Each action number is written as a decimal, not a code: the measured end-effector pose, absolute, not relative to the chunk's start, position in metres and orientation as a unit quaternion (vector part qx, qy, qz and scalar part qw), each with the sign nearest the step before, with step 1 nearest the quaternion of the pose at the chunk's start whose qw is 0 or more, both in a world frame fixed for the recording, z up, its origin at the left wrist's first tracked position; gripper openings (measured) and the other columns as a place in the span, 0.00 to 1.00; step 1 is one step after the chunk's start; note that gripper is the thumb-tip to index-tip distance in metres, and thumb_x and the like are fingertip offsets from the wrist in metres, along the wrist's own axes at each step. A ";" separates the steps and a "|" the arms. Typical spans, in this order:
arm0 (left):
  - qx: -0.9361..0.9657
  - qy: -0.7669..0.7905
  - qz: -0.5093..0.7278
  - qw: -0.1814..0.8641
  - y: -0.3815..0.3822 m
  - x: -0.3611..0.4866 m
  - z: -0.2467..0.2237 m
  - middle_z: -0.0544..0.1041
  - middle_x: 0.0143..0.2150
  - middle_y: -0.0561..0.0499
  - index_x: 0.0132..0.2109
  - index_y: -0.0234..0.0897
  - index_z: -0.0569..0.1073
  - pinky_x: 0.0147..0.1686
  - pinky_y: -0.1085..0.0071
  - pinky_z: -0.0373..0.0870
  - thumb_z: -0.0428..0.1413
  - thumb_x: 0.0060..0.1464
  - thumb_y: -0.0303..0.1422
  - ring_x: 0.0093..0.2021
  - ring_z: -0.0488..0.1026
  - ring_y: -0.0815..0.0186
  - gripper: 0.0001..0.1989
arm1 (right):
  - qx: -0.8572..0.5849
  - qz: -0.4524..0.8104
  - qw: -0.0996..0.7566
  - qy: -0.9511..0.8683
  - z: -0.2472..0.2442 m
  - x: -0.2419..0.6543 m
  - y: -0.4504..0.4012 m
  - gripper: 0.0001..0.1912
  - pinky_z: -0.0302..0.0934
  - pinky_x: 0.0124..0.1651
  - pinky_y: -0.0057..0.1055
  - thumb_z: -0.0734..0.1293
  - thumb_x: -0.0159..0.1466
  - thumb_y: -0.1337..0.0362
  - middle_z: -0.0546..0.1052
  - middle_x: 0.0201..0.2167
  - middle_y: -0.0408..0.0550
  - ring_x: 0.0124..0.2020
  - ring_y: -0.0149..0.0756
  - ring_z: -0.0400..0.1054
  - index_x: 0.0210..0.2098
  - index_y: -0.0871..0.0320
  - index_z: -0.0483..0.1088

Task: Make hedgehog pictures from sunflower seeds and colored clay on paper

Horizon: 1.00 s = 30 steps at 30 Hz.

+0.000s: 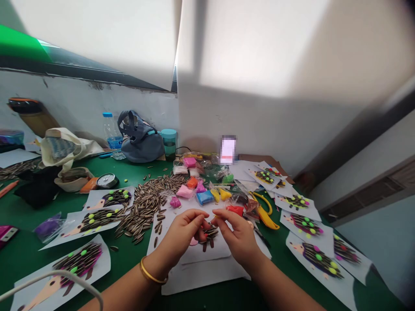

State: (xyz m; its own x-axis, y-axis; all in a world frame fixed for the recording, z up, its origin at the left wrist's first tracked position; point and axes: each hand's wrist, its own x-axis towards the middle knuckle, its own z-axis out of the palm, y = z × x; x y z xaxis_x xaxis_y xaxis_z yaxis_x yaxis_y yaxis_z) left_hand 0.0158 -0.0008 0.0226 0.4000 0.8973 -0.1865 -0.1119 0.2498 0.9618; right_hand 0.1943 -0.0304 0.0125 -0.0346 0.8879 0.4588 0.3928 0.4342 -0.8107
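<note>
White paper lies just right of the seed pile, bearing a partly hidden picture with seeds on it. Above it, the left hand curls and the right hand bends its fingers inward; whether either pinches anything cannot be told. Finished-looking cards with bright dots lie left of the pile, similar cards well right; this picture's seeds appear mostly laid, dots perhaps lacking.

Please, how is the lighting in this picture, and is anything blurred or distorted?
In the head view, bright light falls on the upper pale backdrop, shadow below; in the head view, coarse pixel blocks obscure the lit screen; in the head view, the lower-left hedgehog picture looks stretched, probably by a wide lens; in the head view, the fingers look fairly sharp.
</note>
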 end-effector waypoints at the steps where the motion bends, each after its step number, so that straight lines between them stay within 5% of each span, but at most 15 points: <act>1: 0.483 0.409 0.368 0.681 -0.001 0.015 0.022 0.73 0.28 0.54 0.41 0.35 0.74 0.21 0.76 0.59 0.59 0.55 0.46 0.21 0.66 0.73 0.18 | -0.473 0.245 0.506 -0.679 0.013 0.194 -0.031 0.10 0.71 0.40 0.32 0.64 0.68 0.61 0.80 0.36 0.47 0.37 0.37 0.76 0.46 0.53 0.74; 3: 0.457 0.409 0.381 0.692 -0.001 0.015 0.022 0.70 0.26 0.56 0.39 0.34 0.73 0.20 0.77 0.56 0.58 0.56 0.47 0.20 0.63 0.75 0.18 | -0.476 0.253 0.501 -0.677 0.014 0.193 -0.031 0.08 0.70 0.35 0.31 0.66 0.66 0.57 0.79 0.33 0.46 0.34 0.37 0.75 0.39 0.54 0.75; 8: 0.360 0.359 0.405 0.759 -0.003 0.017 0.024 0.75 0.37 0.52 0.49 0.36 0.71 0.31 0.75 0.67 0.61 0.54 0.39 0.32 0.72 0.71 0.18 | -0.475 0.256 0.472 -0.697 0.017 0.194 -0.031 0.17 0.62 0.30 0.28 0.66 0.66 0.50 0.73 0.23 0.42 0.26 0.32 0.68 0.28 0.56 0.69; 11: 0.386 0.371 0.383 0.753 -0.003 0.017 0.022 0.75 0.30 0.53 0.46 0.35 0.72 0.23 0.77 0.61 0.60 0.56 0.40 0.24 0.69 0.73 0.16 | -0.458 0.242 0.455 -0.724 0.016 0.195 -0.033 0.21 0.60 0.32 0.28 0.61 0.69 0.50 0.72 0.22 0.42 0.26 0.31 0.66 0.26 0.57 0.68; 14: 0.385 0.375 0.395 0.745 -0.003 0.017 0.018 0.68 0.21 0.57 0.40 0.33 0.73 0.19 0.80 0.55 0.59 0.57 0.42 0.18 0.60 0.77 0.14 | -0.462 0.253 0.460 -0.715 0.013 0.194 -0.033 0.16 0.61 0.35 0.28 0.61 0.70 0.54 0.75 0.26 0.43 0.28 0.32 0.68 0.31 0.56 0.71; 18: 0.302 0.361 0.424 0.773 -0.002 0.017 0.020 0.74 0.31 0.53 0.46 0.34 0.73 0.28 0.81 0.66 0.63 0.54 0.32 0.26 0.70 0.76 0.13 | -0.443 0.243 0.470 -0.724 0.011 0.192 -0.032 0.11 0.65 0.44 0.31 0.63 0.69 0.61 0.78 0.40 0.47 0.41 0.36 0.72 0.48 0.52 0.74; 21: 0.272 0.356 0.431 0.784 -0.003 0.017 0.024 0.77 0.38 0.48 0.49 0.34 0.73 0.34 0.78 0.72 0.63 0.54 0.28 0.32 0.74 0.72 0.16 | -0.439 0.252 0.452 -0.734 0.014 0.192 -0.032 0.08 0.64 0.41 0.30 0.65 0.68 0.59 0.79 0.35 0.46 0.37 0.35 0.72 0.40 0.53 0.76; 25: 0.295 0.360 0.419 0.779 -0.005 0.018 0.025 0.74 0.29 0.52 0.44 0.32 0.74 0.24 0.79 0.69 0.60 0.58 0.33 0.24 0.71 0.73 0.09 | -0.460 0.231 0.456 -0.727 0.017 0.190 -0.035 0.17 0.59 0.30 0.28 0.68 0.65 0.52 0.73 0.22 0.42 0.25 0.32 0.66 0.25 0.56 0.72; 30: 0.258 0.343 0.463 0.776 -0.007 0.022 0.025 0.78 0.38 0.49 0.47 0.37 0.70 0.28 0.75 0.73 0.56 0.58 0.26 0.32 0.76 0.67 0.10 | -0.384 0.190 0.451 -0.783 0.016 0.177 -0.042 0.09 0.63 0.43 0.32 0.61 0.71 0.64 0.79 0.34 0.47 0.38 0.35 0.71 0.43 0.55 0.74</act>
